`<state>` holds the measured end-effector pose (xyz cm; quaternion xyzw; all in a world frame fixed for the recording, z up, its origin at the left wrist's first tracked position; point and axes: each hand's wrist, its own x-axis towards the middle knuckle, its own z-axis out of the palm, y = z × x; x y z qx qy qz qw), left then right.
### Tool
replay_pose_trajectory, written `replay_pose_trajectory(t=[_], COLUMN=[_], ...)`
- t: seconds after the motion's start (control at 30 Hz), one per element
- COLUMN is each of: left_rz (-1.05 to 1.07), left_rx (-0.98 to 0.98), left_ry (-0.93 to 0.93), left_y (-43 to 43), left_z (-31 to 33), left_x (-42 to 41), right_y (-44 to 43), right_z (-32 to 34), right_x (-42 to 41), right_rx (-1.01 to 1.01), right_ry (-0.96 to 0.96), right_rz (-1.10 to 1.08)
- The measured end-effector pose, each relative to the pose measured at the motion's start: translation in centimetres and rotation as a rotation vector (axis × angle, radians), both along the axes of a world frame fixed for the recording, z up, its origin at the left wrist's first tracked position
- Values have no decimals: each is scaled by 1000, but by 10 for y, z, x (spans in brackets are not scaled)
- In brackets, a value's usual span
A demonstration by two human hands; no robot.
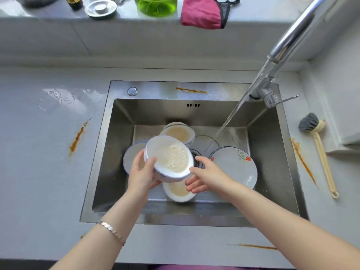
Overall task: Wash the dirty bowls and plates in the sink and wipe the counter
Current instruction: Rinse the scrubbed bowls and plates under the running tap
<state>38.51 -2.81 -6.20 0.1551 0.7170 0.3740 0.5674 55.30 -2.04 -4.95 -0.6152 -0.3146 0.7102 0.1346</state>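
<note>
The grey counter, streaked orange, surrounds the steel sink. From two o'clock the faucet runs water into it. A flowered plate sits at three o'clock, a dirty bowl at twelve, a second bowl at six. At centre the left hand grips a tilted frothy bowl; the right hand is spread loose just beside it.

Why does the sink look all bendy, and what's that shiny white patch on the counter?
Head view: the wide-angle lens bows the edges of the stainless steel sink and grey counter; the white patch is light glaring off spilled water; the chrome tap spout, near the camera, looks soft; the foamy white bowl gripped by the left hand looks fairly sharp.
</note>
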Motion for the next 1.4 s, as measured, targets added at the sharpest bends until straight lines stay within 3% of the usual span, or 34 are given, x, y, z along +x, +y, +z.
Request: replay_pose_trajectory(t=[0.13,0.27,0.37,0.43,0.5,0.63,0.77,0.9,1.03,1.07,1.13,1.2,1.27,1.33,1.4], left_rz=[-304,-600,-753,-786,-685,-277,-159,-199,-434,-465,-428,-344,-318,-348,-431], left_rx=[45,87,131,139,142,206,332,398,391,380,366,366,365,312,164], left_ry=[619,1121,1308,1344,1209,519,252,170,182,180,169,160,158,173,190], left_y=[6,4,1,0,5,28,53,79,93,93,93,93,92,93,99], left_z=[15,33,39,42,46,48,56,69,69,69,66,62,62,66,70], left_x=[-8,-4,-3,0,5,30,87,117,108,107,110,114,114,107,94], right_y=[-5,-9,-12,-12,-11,2,26,39,75,82,85,70,53,49,56], right_z=[2,2,2,3,7,19,27,34,14,12,16,15,10,11,6], right_x=[18,34,46,58,70,81,78,87,144,151,139,113,98,102,117], right_rx=[39,90,147,276,416,709,874,950,1423,1452,1301,1165,1101,1147,1326], right_ry=[-70,-163,-264,-449,-606,-520,-443,-288,-590,-708,-837,-749,-470,-402,-438], right_rz=[47,154,243,424,586,686,780,751,1091,1157,1178,1066,965,989,1001])
